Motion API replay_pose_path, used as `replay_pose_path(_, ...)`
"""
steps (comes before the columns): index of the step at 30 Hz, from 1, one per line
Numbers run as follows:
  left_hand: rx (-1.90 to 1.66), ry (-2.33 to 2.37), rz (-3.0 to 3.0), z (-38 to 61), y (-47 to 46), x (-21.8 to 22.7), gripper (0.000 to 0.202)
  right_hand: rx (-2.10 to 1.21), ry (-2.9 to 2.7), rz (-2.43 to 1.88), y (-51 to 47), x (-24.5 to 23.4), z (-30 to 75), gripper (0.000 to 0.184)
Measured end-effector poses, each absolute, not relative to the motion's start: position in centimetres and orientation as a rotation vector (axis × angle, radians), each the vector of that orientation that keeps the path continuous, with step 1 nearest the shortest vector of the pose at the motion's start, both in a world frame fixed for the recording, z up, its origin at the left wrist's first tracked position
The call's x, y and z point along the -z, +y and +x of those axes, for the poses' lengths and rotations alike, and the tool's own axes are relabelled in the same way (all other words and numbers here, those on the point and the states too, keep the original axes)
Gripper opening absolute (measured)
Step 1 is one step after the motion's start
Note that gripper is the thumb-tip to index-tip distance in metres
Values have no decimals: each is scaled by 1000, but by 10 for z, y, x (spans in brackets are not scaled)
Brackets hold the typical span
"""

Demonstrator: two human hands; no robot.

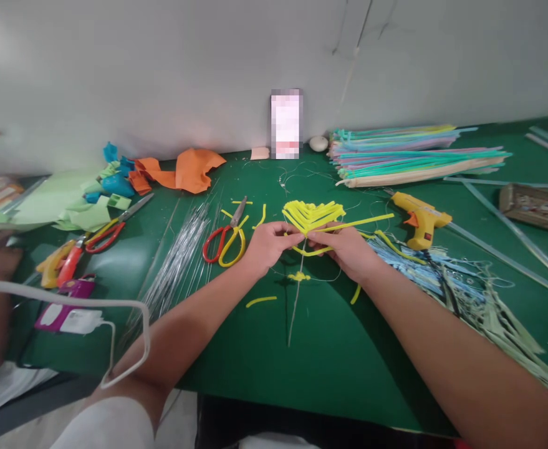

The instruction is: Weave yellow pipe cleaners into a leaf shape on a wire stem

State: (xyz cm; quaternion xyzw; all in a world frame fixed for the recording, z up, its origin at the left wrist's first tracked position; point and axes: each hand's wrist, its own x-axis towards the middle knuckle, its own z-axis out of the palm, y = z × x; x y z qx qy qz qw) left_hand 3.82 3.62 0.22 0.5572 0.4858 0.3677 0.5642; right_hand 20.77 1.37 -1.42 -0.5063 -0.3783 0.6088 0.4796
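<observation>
My left hand (269, 244) and my right hand (348, 249) meet over the green table (236, 349), both pinched on a yellow straw leaf shape (312, 214) made of nested V-bent strips. A thin wire stem (296, 305) runs from it toward me, with a small yellow knot (298, 276) on it. One long yellow straw (362, 222) sticks out to the right from between my fingers. Short yellow straw offcuts (260, 301) lie near my wrists.
Red-and-yellow scissors (224, 240) lie left of my hands, a bundle of thin wires (175, 255) further left. A yellow glue gun (421, 218) sits at right, above pale cut straws (465, 287). Coloured straw bundles (409, 156), paper scraps (180, 171) and more scissors (105, 234) lie behind.
</observation>
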Motion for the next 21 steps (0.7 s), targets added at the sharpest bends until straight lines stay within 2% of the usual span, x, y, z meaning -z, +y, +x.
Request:
replay_pose_path(5, -827, 1105, 1235, 38, 38, -2, 16, -1503, -921, -1210, 13, 14, 208, 20)
replay_pose_path(10, -754, 966, 1145, 34, 45, -1, 33, -1521, -950, -1212, 13, 13, 207, 20)
replay_pose_path(17, -760, 931, 1064, 28, 53, 4, 24, -1512, -897, -1160, 14, 13, 208, 26)
replay_pose_path(21, -732, 905, 1043, 27, 53, 3, 24, -1362, -824, -1166, 17, 14, 210, 34)
